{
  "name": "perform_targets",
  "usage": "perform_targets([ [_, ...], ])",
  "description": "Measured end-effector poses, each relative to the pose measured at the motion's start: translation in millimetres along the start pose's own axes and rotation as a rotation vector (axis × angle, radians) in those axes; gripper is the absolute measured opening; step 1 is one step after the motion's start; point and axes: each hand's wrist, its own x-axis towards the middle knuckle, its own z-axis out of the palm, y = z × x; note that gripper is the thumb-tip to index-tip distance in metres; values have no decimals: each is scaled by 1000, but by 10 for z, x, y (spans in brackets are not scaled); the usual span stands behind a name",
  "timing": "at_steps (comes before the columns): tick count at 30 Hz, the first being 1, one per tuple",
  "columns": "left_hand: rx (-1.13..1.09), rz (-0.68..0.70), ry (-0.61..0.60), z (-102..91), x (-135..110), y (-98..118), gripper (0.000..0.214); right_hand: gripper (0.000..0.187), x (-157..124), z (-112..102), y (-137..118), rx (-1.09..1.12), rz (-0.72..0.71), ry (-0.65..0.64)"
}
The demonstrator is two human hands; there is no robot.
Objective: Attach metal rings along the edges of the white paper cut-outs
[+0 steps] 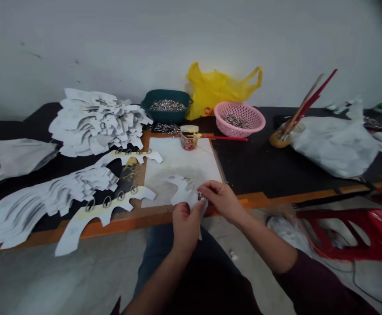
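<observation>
My left hand (pixel 184 221) grips the near end of a white cut-out piece (pixel 180 192) that lies over the table's front edge and carries two metal rings at its far tabs. My right hand (pixel 222 199) pinches at the same piece near a small metal ring (pixel 200 195) between the fingertips. Under the piece lies a white work sheet (pixel 184 166) on a brown board. A small glue jar (pixel 189 137) with a red-handled brush (pixel 225 138) stands at the sheet's far end.
Finished white pieces with rings (pixel 102 210) lie to the left, beside stacks of white cut-outs (pixel 95 120). A green tub (pixel 166 106) and a pink basket (pixel 239 117) hold metal rings. A yellow bag (pixel 219 87), a brush holder (pixel 284 133), white fabric (pixel 335 144) and a red stool (pixel 348 223) sit right.
</observation>
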Motion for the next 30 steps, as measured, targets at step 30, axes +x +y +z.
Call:
perform_targets([
  [30,-131,39,-14,8,104,67,30,7,76,-22,-177,-323,-220,-21],
])
